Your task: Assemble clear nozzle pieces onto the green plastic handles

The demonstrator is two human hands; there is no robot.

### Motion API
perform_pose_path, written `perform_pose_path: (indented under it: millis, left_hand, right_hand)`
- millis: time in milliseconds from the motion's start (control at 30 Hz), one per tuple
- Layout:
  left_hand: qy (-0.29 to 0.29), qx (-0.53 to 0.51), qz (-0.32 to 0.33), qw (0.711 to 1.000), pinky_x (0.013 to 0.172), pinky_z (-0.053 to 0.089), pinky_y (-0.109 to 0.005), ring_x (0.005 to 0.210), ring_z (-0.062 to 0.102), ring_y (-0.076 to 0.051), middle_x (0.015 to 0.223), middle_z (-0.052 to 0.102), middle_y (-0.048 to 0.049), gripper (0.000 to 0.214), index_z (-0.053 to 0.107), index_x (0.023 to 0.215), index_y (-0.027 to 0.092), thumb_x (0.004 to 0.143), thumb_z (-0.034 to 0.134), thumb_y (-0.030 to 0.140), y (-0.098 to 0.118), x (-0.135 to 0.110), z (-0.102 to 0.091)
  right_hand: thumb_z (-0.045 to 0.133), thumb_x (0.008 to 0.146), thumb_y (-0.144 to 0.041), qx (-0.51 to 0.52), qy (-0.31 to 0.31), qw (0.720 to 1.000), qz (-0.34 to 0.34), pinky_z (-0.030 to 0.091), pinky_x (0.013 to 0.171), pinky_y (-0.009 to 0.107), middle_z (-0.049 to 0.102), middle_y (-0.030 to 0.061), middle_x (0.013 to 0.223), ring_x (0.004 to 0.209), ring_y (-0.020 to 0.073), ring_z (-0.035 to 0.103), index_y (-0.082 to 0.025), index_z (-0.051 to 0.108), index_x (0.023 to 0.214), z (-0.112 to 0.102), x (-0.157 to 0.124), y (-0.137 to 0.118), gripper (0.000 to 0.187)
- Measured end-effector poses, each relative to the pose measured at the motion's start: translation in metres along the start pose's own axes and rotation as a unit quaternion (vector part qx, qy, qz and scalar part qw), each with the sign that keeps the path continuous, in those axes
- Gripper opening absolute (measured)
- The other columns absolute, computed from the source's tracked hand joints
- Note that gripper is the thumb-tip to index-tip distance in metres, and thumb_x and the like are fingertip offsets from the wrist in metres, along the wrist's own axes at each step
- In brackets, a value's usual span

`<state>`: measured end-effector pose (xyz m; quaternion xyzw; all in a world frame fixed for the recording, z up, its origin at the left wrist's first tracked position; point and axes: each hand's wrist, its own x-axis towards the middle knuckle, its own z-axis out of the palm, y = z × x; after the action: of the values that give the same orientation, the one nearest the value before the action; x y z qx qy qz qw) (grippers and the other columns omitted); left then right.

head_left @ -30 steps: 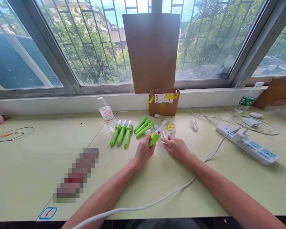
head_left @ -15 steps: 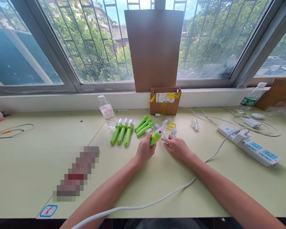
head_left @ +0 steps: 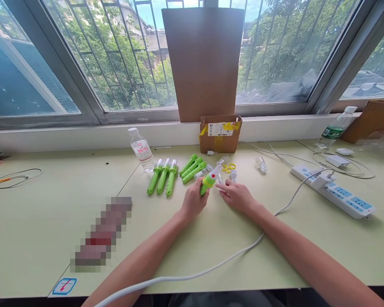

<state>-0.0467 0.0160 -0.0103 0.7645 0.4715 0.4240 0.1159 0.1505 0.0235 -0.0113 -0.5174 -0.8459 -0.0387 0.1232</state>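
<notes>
My left hand [head_left: 193, 199] is closed round a green plastic handle [head_left: 207, 183] with a yellow ring and a white tip bearing a red spot. The tip points up and to the right. Just right of it, my right hand [head_left: 235, 194] rests low over the table, fingers apart and the index finger stretched toward the handle; I see nothing held in it. Beyond my fingers lie yellow rings [head_left: 229, 168] and several clear ribbed plastic caps [head_left: 223, 160]. Several bare green handles [head_left: 193, 168] lie left of these. Farther left, three green handles with clear tops [head_left: 162, 177] are side by side.
A water bottle [head_left: 141, 150] stands behind the green handles. The cardboard box [head_left: 218, 134] is at the back. One clear cap [head_left: 261, 164] lies apart. On the right are a power strip [head_left: 334, 192] and another bottle [head_left: 336, 128]. A white cable [head_left: 211, 269] crosses in front.
The view has shifted slightly. Both hands keep nearly the same pose, and the green handle stays in my left hand.
</notes>
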Motion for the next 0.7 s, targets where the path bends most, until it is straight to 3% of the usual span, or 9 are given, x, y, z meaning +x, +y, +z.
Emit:
perform_pose_path:
  millis: [533, 700]
  left_hand:
    - [0.003, 0.004, -0.007, 1.0, 0.058, 0.041, -0.024, 0.061, 0.055, -0.015, 0.076, 0.06, 0.0011, 0.019, 0.048, 0.103, 0.021, 0.084, 0.048, 0.023, 0.0009, 0.0001, -0.0003]
    - [0.004, 0.013, -0.007, 1.0, 0.057, 0.041, -0.024, 0.06, 0.055, -0.015, 0.075, 0.061, 0.0012, 0.02, 0.048, 0.104, 0.021, 0.084, 0.049, 0.023, 0.0001, 0.0001, -0.001]
  right_hand:
    - [0.038, 0.094, -0.039, -0.001, -0.018, 1.0, 0.02, 0.034, 0.059, 0.025, 0.062, 0.0054, 0.099, 0.075, 0.0167, 0.061, -0.031, 0.053, 0.127, -0.0001, 0.0028, -0.0031, 0.038]
    - [0.041, 0.093, -0.04, -0.011, -0.024, 0.998, 0.049, 0.034, 0.058, 0.025, 0.067, 0.0067, 0.099, 0.077, 0.0188, 0.063, -0.024, 0.055, 0.116, 0.0001, 0.0062, -0.0062, 0.032]
